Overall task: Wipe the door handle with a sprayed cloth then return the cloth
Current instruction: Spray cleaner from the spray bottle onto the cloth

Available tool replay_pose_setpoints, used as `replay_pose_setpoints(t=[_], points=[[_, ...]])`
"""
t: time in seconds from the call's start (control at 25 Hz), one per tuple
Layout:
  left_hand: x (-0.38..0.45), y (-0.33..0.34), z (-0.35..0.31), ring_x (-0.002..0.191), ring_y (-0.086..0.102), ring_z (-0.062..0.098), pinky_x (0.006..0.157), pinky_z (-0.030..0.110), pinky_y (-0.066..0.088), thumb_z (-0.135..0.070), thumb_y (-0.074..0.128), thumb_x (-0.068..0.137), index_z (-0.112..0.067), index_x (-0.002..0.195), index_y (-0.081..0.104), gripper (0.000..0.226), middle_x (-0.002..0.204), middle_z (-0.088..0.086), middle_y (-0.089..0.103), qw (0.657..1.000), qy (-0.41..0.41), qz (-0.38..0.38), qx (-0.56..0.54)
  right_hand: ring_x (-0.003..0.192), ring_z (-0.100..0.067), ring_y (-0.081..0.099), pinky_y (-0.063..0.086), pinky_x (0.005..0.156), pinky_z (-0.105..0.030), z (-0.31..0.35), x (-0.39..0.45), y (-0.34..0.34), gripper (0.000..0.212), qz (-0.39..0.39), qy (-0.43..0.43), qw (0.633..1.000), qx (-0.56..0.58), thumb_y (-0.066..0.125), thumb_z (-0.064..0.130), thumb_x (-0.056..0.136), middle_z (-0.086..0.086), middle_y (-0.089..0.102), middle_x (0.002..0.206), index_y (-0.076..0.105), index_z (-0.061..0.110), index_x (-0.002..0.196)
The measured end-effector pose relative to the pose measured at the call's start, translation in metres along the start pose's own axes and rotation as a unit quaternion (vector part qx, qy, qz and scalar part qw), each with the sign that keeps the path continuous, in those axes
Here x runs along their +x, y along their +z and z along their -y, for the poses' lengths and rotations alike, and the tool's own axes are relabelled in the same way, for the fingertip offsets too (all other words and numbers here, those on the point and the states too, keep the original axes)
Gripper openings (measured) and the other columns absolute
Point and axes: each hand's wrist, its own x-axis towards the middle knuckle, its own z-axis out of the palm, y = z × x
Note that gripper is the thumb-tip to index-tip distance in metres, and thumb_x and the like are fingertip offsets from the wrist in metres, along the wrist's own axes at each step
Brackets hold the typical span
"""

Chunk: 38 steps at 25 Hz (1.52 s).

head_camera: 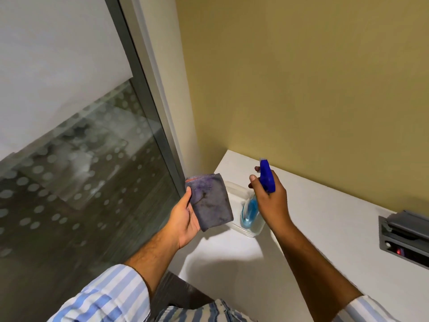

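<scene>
Our left hand (pixel 185 219) pinches the soft, limp folded cloth (pixel 210 203) along 1 edge; our right hand (pixel 270 201) clamps the light spray bottle (pixel 251 212).

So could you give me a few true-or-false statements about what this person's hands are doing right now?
1. The left hand holds a folded cloth. True.
2. The right hand holds a spray bottle. True.
3. The bottle's trigger head is red. False: it is blue.
4. The cloth lies flat on the white counter. False: it is held up above it.
5. A clear plastic tub sits on the counter. True.
</scene>
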Motion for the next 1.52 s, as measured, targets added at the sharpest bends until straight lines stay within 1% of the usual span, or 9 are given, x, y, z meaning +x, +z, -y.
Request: replay_pose_setpoints(t=[0.16, 0.28, 0.36, 0.48, 0.6, 0.72, 0.96, 1.28, 1.52], points=[[0.004, 0.009, -0.010, 0.127, 0.073, 0.030, 0.103, 0.050, 0.058, -0.053, 0.042, 0.112, -0.021, 0.140, 0.069, 0.050, 0.140, 0.006, 0.074, 0.999, 0.037, -0.015, -0.001, 0.081, -0.004, 0.074, 0.056, 0.069, -0.011, 0.048, -0.013, 0.011, 0.032, 0.046, -0.037, 0.997, 0.043, 0.069, 0.050, 0.096, 0.019, 0.075, 0.105, 0.069, 0.035, 0.124], [0.005, 0.011, -0.018, 0.134, 0.069, 0.032, 0.116, 0.054, 0.051, -0.056, 0.042, 0.110, -0.022, 0.143, 0.067, 0.053, 0.145, 0.007, 0.072, 0.998, 0.058, 0.001, 0.004, 0.074, -0.009, 0.072, 0.055, 0.062, -0.012, 0.061, -0.024, 0.024, 0.030, 0.096, 0.008, 0.995, 0.032, 0.069, 0.044, 0.101, 0.001, 0.073, 0.089, 0.068, 0.020, 0.119], [0.006, 0.010, -0.022, 0.140, 0.064, 0.034, 0.124, 0.056, 0.042, -0.058, 0.043, 0.107, -0.019, 0.149, 0.062, 0.060, 0.149, 0.011, 0.068, 0.997, 0.067, 0.019, 0.018, 0.063, -0.005, 0.069, 0.052, 0.056, -0.013, 0.059, -0.030, 0.035, 0.026, 0.141, 0.035, 0.989, 0.006, 0.067, 0.040, 0.103, 0.003, 0.068, 0.074, 0.067, 0.014, 0.107], [0.006, 0.008, -0.026, 0.137, 0.067, 0.032, 0.116, 0.051, 0.052, -0.058, 0.046, 0.105, -0.014, 0.151, 0.060, 0.065, 0.148, 0.014, 0.068, 0.997, 0.073, 0.033, 0.017, 0.051, 0.000, 0.064, 0.049, 0.050, -0.011, 0.052, -0.038, 0.049, 0.019, 0.194, 0.071, 0.978, -0.040, 0.065, 0.036, 0.104, 0.004, 0.063, 0.068, 0.065, 0.018, 0.097], [0.006, 0.008, -0.026, 0.128, 0.073, 0.031, 0.093, 0.046, 0.066, -0.056, 0.045, 0.108, -0.014, 0.142, 0.069, 0.059, 0.144, 0.014, 0.071, 0.997, 0.073, 0.032, 0.000, 0.056, -0.008, 0.064, 0.047, 0.049, -0.010, 0.048, -0.041, 0.057, 0.019, 0.205, 0.072, 0.973, -0.077, 0.064, 0.037, 0.104, 0.002, 0.062, 0.070, 0.064, 0.021, 0.094], [0.007, 0.007, -0.025, 0.121, 0.077, 0.030, 0.084, 0.043, 0.067, -0.055, 0.041, 0.111, -0.014, 0.126, 0.082, 0.059, 0.139, 0.015, 0.074, 0.997, 0.072, 0.036, -0.019, 0.060, -0.010, 0.066, 0.047, 0.049, -0.009, 0.050, -0.041, 0.064, 0.022, 0.199, 0.069, 0.973, -0.095, 0.062, 0.041, 0.104, 0.001, 0.063, 0.074, 0.065, 0.020, 0.099], [0.008, 0.005, -0.023, 0.123, 0.076, 0.029, 0.086, 0.040, 0.067, -0.053, 0.043, 0.110, -0.013, 0.132, 0.076, 0.056, 0.140, 0.015, 0.073, 0.997, 0.073, 0.027, -0.020, 0.065, -0.013, 0.068, 0.048, 0.051, -0.011, 0.050, -0.045, 0.070, 0.027, 0.180, 0.075, 0.975, -0.107, 0.061, 0.043, 0.105, 0.002, 0.061, 0.072, 0.065, 0.017, 0.101], [0.008, 0.007, -0.024, 0.125, 0.074, 0.031, 0.090, 0.045, 0.067, -0.056, 0.042, 0.110, -0.013, 0.145, 0.064, 0.059, 0.142, 0.014, 0.072, 0.997, 0.063, 0.023, -0.029, 0.096, -0.025, 0.070, 0.068, 0.082, -0.043, 0.035, -0.053, 0.058, 0.034, 0.145, 0.064, 0.981, -0.110, 0.066, 0.041, 0.102, -0.008, 0.067, 0.105, 0.059, 0.017, 0.126], [0.006, 0.010, -0.020, 0.127, 0.074, 0.030, 0.090, 0.045, 0.067, -0.055, 0.044, 0.108, -0.016, 0.150, 0.059, 0.059, 0.145, 0.012, 0.071, 0.998, 0.060, 0.020, -0.023, 0.092, -0.025, 0.072, 0.063, 0.072, -0.029, 0.028, -0.052, 0.053, 0.032, 0.130, 0.081, 0.983, -0.101, 0.065, 0.042, 0.103, -0.007, 0.068, 0.097, 0.063, 0.016, 0.122]])
